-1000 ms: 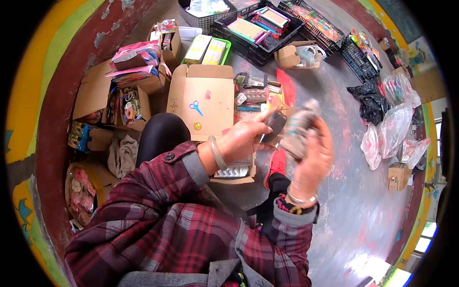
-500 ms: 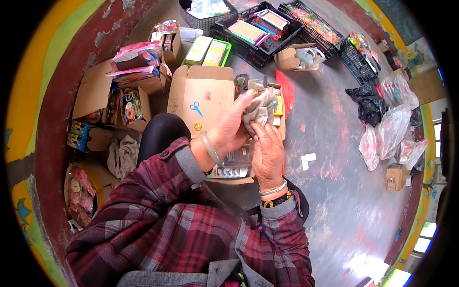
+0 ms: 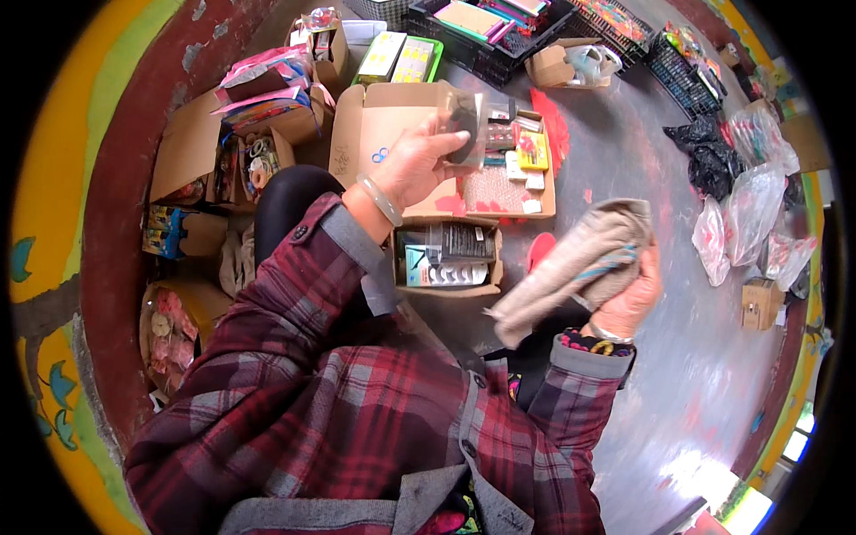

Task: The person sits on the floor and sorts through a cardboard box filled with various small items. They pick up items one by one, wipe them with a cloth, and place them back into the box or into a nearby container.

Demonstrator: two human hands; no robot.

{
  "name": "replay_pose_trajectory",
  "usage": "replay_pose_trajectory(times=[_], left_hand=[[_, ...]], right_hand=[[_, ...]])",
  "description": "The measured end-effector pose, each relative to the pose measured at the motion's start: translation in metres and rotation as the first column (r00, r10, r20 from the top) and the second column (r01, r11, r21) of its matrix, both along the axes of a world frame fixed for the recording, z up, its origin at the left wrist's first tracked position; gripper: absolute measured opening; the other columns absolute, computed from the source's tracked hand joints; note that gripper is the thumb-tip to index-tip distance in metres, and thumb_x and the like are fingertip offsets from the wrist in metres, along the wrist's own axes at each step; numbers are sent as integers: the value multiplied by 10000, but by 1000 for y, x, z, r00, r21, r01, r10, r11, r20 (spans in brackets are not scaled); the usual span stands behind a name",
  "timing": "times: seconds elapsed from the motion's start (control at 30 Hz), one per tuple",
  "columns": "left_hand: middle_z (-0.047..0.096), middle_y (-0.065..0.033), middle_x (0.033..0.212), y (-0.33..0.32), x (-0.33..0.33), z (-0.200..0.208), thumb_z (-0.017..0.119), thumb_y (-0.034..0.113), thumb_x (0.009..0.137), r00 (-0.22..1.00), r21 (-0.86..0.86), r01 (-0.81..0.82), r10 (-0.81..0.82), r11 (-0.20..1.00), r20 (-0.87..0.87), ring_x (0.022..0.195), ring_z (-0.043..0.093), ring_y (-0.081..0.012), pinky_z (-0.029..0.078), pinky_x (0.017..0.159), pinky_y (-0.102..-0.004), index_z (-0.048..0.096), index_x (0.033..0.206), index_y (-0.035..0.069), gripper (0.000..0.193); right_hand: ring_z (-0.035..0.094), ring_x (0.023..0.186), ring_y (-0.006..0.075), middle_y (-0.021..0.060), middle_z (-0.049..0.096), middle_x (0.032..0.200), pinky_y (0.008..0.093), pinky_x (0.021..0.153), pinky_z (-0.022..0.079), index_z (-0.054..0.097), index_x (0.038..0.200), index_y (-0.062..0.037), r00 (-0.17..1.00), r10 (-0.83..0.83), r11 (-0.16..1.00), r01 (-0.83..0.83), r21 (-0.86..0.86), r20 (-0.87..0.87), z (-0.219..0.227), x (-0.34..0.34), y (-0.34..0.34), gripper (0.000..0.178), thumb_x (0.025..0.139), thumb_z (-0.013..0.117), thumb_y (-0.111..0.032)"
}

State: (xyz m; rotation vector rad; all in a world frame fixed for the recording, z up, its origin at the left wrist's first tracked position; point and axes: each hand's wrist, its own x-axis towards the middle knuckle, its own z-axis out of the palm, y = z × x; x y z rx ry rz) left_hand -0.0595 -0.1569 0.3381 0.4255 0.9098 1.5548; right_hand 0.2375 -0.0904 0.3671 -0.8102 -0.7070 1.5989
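My left hand is closed on a small clear plastic packet with something dark inside, held above an open cardboard box. Blue scissors lie in that box, partly hidden by my hand. Off to the right, my right hand grips a crumpled beige cloth with a bluish mark on it. Between my arms, a smaller carton holds a black package and a pale blue-and-white pack.
Adjoining the open box, a shallow carton holds a yellow box and bubble wrap. Filled cartons crowd the left. Black crates stand at the far side. Plastic bags lie on the floor at right.
My hands have moved apart. The cloth, earlier bunched between both hands, is now in my right hand lower right. The clear packet now shows in my left hand.
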Motion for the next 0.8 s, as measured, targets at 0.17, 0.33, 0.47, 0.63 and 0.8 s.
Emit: replay_pose_trajectory(times=[0.17,0.33,0.47,0.63,0.8], left_hand=[[614,-40,986,-30,3,-62,591,19,837,839,-224,128,-226,966,-495,855,570,-104,473,724,-261,541,1187,19,353],[639,-116,987,-68,33,-122,694,67,753,498,-456,194,-488,868,-717,904,609,-194,497,789,-305,539,1157,26,435],[651,-160,954,-67,69,-160,709,107,724,272,-493,232,-543,838,-795,905,628,-303,500,792,-366,575,1080,44,385],[637,-189,949,-53,96,-213,664,101,745,219,-497,364,-591,788,-777,912,609,-352,488,797,-395,574,1120,47,389],[626,-226,991,-55,102,-212,609,97,794,128,-499,345,-566,795,-814,969,585,-396,464,830,-442,464,1277,78,504]], right_hand=[[548,1110,308,151,555,1209,459,972,431,481,1230,-13,993,-39,998,34,-49,-114,-1,51,2,396,880,367,-157],[520,1144,305,157,542,1224,467,984,408,488,1235,-4,991,-108,991,101,-85,-83,7,48,-3,387,900,355,-148],[535,1123,297,162,555,1212,448,979,412,496,1225,5,992,-121,990,117,-80,-42,5,41,-3,379,900,377,-148],[556,1099,296,165,575,1180,436,968,429,505,1211,18,997,-81,995,81,-63,-1,0,34,0,382,881,399,-141],[550,1110,300,165,568,1195,439,984,418,490,1227,16,998,-39,998,36,-53,-53,0,35,-1,388,881,404,-136]])
